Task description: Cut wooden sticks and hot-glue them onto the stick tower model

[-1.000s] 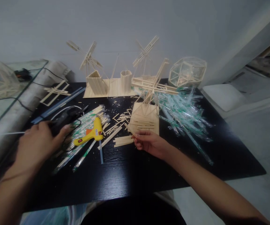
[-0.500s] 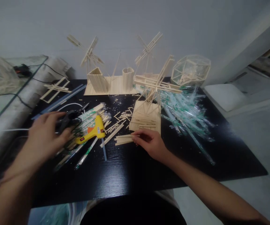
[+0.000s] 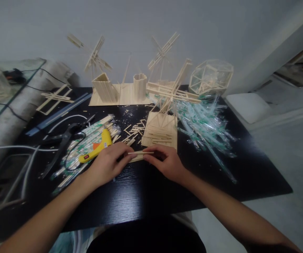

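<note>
A thin wooden stick [image 3: 140, 153] spans the gap between my hands, just above the table's near middle. My left hand [image 3: 110, 162] pinches its left end with thumb and fingers. At its right end, my right hand [image 3: 166, 162] pinches it the same way. More loose sticks lie under it, partly covered by my fingers. Left of my left hand rests a yellow glue gun [image 3: 98, 147] on plastic-wrapped stick bundles [image 3: 74, 158]. Beyond my right hand is a wooden base [image 3: 159, 135] with short sticks on it and a windmill-like stick frame [image 3: 173, 93] rising at its back.
Black long-handled cutters or pliers [image 3: 68, 137] lie at the left near a white cable [image 3: 31, 168]. Crumpled plastic wrappers [image 3: 206, 123] cover the right side. Stick towers [image 3: 105, 88] stand at the back. Small offcuts [image 3: 135, 131] are scattered mid-table.
My left hand has left the black hand tool at the left and come across to the stick's left end. My right hand now holds a stick above the others.
</note>
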`<state>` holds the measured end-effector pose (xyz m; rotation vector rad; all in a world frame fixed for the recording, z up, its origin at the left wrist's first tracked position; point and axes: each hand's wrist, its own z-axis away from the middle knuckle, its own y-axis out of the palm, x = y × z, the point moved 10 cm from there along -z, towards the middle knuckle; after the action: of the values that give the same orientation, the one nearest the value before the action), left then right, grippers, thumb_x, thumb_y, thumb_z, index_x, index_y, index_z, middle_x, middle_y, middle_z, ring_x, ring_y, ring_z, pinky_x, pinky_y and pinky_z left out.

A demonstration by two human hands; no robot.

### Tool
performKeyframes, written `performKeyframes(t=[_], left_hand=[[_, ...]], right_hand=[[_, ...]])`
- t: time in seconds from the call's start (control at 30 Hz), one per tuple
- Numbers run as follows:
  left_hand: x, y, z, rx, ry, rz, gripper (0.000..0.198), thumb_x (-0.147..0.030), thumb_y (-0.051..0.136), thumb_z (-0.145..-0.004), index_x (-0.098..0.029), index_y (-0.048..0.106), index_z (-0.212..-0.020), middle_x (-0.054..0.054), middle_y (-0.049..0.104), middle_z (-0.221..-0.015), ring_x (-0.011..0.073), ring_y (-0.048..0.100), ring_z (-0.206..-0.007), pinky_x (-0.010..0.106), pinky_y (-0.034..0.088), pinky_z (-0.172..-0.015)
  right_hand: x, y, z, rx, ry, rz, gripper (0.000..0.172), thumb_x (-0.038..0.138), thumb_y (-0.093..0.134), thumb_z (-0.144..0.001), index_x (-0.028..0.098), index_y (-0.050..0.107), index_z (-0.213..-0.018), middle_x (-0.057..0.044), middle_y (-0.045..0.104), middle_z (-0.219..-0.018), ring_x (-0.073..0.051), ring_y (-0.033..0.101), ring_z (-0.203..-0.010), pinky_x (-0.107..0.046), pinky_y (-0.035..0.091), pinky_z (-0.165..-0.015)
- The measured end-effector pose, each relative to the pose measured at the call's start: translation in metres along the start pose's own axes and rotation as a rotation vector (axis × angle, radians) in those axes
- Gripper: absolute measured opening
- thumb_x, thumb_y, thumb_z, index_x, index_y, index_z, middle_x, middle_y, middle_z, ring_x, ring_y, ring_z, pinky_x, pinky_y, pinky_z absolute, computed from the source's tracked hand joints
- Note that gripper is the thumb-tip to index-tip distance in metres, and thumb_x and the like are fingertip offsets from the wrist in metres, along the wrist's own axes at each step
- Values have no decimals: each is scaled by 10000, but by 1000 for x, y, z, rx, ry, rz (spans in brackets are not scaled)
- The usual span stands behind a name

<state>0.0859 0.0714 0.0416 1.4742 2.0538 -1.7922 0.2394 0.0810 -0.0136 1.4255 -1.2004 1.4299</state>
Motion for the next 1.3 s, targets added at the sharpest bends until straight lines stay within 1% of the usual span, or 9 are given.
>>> performKeyframes(t=[0.13,0.4,0.47,0.6,0.7,0.8,0.93,1.13,1.3], left_hand=[[0,7,6,-20,36,4,93,-242,611,-1001,-181,662,-953,-4,685,-811,110,645,-706,218,502,-673],[-7,10,9,-59,120,-63,93,-240,607,-1000,-169,667,-986,25,691,-805,137,643,-701,238,503,-649],[-8,10,10,-60,133,-81,107,-249,592,-1009,-170,662,-990,26,686,-802,137,637,-689,240,494,-635],[-7,12,12,-66,141,-98,116,-269,588,-1013,-176,644,-972,13,657,-775,133,618,-666,240,476,-616],[-6,15,13,-55,138,-95,108,-269,581,-1015,-183,627,-969,8,642,-776,134,610,-671,243,473,-617],[-6,16,13,-46,130,-88,103,-268,577,-1017,-181,617,-980,10,642,-792,136,615,-695,248,481,-632],[-8,13,13,-69,142,-90,99,-256,577,-1017,-173,620,-985,16,647,-792,136,615,-695,249,485,-632],[-1,14,14,-60,111,-72,90,-255,581,-1014,-182,631,-999,22,666,-817,139,632,-709,259,507,-654],[-3,11,13,-76,119,-87,94,-258,587,-1010,-180,636,-989,19,669,-802,137,634,-697,248,500,-638]], right_hand=[[-1,7,1,54,-18,33,216,310,812,-824,202,782,-1008,-73,814,-967,-220,781,-854,-336,626,-780],[4,8,0,62,-75,94,157,295,775,-867,205,788,-996,-63,819,-961,-200,773,-838,-309,613,-762],[5,8,0,66,-90,117,128,287,765,-882,207,794,-978,-53,820,-934,-188,765,-815,-289,596,-735],[8,7,0,72,-102,182,88,273,749,-904,197,793,-909,-28,798,-802,-160,730,-705,-255,548,-652],[13,6,1,69,-131,233,73,241,741,-910,188,789,-894,-25,785,-773,-156,720,-690,-256,542,-666],[15,5,3,48,-146,249,65,242,747,-907,193,789,-899,-31,792,-799,-166,729,-709,-271,556,-694],[13,4,3,25,-133,244,71,279,760,-904,220,799,-914,-33,803,-827,-187,746,-741,-302,581,-729],[15,4,1,28,-157,222,109,313,756,-910,236,809,-965,-38,820,-886,-192,761,-774,-311,595,-745],[20,6,0,47,-180,231,108,289,761,-907,231,807,-986,-38,826,-933,-191,764,-822,-295,585,-742]])
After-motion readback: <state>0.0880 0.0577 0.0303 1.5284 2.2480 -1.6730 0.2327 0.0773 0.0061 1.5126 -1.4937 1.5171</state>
